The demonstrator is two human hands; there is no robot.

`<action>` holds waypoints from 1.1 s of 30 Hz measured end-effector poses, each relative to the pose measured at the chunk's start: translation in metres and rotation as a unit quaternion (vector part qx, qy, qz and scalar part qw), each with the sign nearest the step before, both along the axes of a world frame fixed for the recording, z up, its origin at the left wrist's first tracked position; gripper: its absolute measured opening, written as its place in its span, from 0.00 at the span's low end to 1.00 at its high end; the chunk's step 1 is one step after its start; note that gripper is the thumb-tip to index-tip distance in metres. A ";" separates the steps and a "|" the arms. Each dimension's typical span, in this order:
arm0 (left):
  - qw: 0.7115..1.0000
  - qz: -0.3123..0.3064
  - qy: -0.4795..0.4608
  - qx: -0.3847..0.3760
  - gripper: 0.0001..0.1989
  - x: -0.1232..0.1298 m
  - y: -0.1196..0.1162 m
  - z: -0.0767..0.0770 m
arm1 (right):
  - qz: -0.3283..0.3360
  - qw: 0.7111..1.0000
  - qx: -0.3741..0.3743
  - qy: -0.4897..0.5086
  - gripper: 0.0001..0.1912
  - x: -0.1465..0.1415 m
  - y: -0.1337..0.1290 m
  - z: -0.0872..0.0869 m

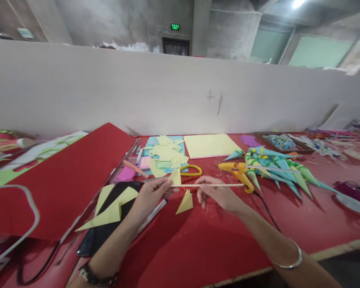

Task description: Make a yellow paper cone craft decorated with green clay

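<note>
Both hands (151,197) (218,195) grip the thin stick (210,185) above the bench (198,248), where keeping it level steadies the yellow paper (175,177)

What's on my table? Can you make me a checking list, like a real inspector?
Surface: red tabletop, tiny bits scattered mid-table.
Things in use: thin stick lies across, between the hands; yellow paper piece at its left end.
Clutter: heaped paper scraps, glue gun, piled paper cones.
Hands: left hand pinches the yellow paper piece; right hand at the stick, grip unclear.
Cables: black cord from the glue gun; white cable, far left.
Surroundings: pale partition behind, green exit sign beyond.
</note>
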State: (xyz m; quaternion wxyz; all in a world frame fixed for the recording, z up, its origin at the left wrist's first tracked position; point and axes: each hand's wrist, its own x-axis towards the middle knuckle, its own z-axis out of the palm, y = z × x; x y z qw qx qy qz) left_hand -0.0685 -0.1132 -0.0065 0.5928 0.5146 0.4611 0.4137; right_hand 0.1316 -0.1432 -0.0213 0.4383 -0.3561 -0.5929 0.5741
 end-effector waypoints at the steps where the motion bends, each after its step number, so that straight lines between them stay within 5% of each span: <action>1: 1.000 0.016 -0.007 -0.004 0.15 -0.003 0.002 0.000 | 0.026 0.999 -0.007 -0.041 0.14 0.000 -0.003 0.001; 6: 0.995 0.074 -0.055 -0.036 0.11 -0.009 0.006 -0.006 | 0.193 0.962 -0.082 -0.175 0.17 0.001 -0.020 0.008; 8: 0.992 0.094 -0.068 -0.052 0.11 -0.006 0.005 -0.009 | 0.223 0.957 -0.052 -0.179 0.17 0.000 -0.025 0.010; 10: 0.991 0.099 -0.070 -0.054 0.11 -0.002 0.002 -0.010 | 0.109 0.968 0.099 -0.201 0.14 -0.003 -0.026 0.011; 11: 0.992 0.094 -0.067 -0.051 0.12 0.001 0.001 -0.010 | 0.018 0.952 0.206 -0.226 0.12 -0.004 -0.026 0.010; 13: 0.995 0.075 -0.060 -0.040 0.12 0.006 -0.004 -0.009 | -0.134 0.854 0.401 -0.302 0.08 -0.005 -0.023 0.007; 15: 0.997 0.047 -0.048 -0.031 0.13 0.010 -0.008 -0.007 | -0.211 0.737 0.507 -0.394 0.10 -0.006 -0.021 0.003; 17: 0.999 0.022 -0.029 -0.023 0.13 0.011 -0.011 -0.006 | -0.265 0.652 0.533 -0.469 0.12 -0.007 -0.018 0.000; 19: 1.000 0.007 -0.011 -0.013 0.13 0.012 -0.012 -0.006 | -0.301 0.608 0.529 -0.510 0.12 -0.008 -0.016 -0.003; 21: 1.000 -0.001 0.003 -0.002 0.13 0.013 -0.014 -0.008 | -0.296 0.608 0.515 -0.526 0.10 -0.008 -0.014 -0.006; 27: 0.997 -0.032 0.051 0.054 0.15 0.021 -0.021 -0.013 | -0.184 0.679 0.454 -0.547 0.12 -0.007 -0.010 -0.006; 33: 0.989 -0.080 0.077 0.099 0.19 0.021 -0.027 -0.020 | -0.149 0.790 0.345 -0.484 0.14 -0.008 -0.012 -0.004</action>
